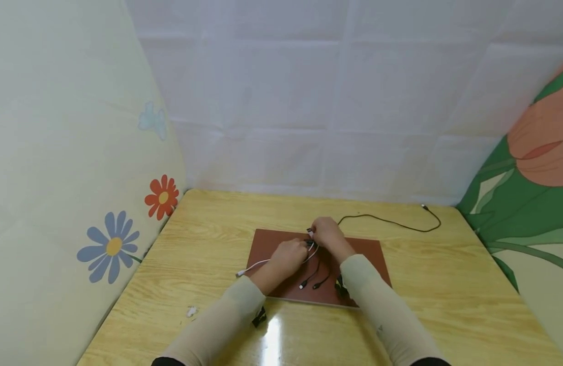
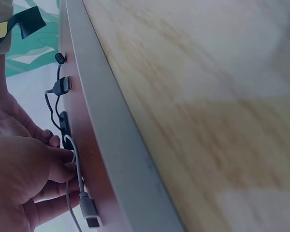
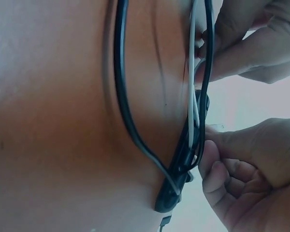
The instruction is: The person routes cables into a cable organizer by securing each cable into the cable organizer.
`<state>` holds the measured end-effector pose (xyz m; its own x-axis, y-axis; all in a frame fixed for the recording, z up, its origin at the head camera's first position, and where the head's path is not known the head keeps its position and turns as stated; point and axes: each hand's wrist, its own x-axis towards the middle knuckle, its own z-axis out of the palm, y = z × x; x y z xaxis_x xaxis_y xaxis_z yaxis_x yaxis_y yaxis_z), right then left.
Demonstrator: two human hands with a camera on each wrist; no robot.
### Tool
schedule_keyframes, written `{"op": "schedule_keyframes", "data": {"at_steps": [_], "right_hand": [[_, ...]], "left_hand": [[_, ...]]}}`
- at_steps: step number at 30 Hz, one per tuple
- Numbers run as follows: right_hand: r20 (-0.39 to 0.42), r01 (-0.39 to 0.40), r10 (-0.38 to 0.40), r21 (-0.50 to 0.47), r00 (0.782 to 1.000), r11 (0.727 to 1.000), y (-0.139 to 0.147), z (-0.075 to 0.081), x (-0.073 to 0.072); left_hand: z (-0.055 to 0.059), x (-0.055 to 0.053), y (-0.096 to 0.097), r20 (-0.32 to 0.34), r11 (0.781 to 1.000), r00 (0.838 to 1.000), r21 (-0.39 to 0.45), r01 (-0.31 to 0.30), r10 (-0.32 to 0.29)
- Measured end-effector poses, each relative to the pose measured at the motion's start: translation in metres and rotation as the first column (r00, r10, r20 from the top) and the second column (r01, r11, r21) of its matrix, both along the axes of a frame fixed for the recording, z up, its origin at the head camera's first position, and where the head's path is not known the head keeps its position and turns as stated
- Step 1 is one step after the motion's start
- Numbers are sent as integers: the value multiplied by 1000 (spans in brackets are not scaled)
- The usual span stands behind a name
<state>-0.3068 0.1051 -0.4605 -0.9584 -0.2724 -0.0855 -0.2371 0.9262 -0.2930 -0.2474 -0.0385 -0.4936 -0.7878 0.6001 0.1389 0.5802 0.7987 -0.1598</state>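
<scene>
A black cable holder [image 3: 176,179] lies over a brown board [image 1: 368,254], with black cables [image 3: 120,72] and a white cable [image 3: 191,72] running along it. My left hand [image 1: 289,255] pinches the holder's left end; in the left wrist view that hand [image 2: 34,179] is beside the white cable's grey USB plug [image 2: 89,210]. From the right, my right hand [image 1: 327,233] has curled fingers at the holder, pinching the white cable near a small dark-tipped plug [image 1: 310,230]. In the right wrist view the right hand's [image 3: 256,174] fingertips overlap the holder's edge, partly hiding what they hold.
Two black cable ends, a USB plug [image 1: 302,285] and a smaller plug [image 1: 316,285], lie on the board. A long black cable [image 1: 386,219] curves across the wooden table [image 1: 446,284] to the right. A white scrap [image 1: 191,311] lies at left.
</scene>
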Motion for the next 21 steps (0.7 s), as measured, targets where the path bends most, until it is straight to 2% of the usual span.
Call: {"op": "schedule_keyframes", "data": {"at_steps": [8, 14, 21], "right_hand": [[-18, 42, -42, 30, 999, 999, -7, -8, -2], [-18, 55, -55, 20, 998, 998, -9, -4, 3], [-21, 49, -49, -15, 999, 999, -6, -3, 7]], "left_hand": [[-1, 1, -2, -31, 999, 999, -27, 29, -29], [-3, -1, -7, -51, 999, 997, -8, 51, -51], [-5, 0, -10, -19, 999, 999, -8, 34, -34]]}}
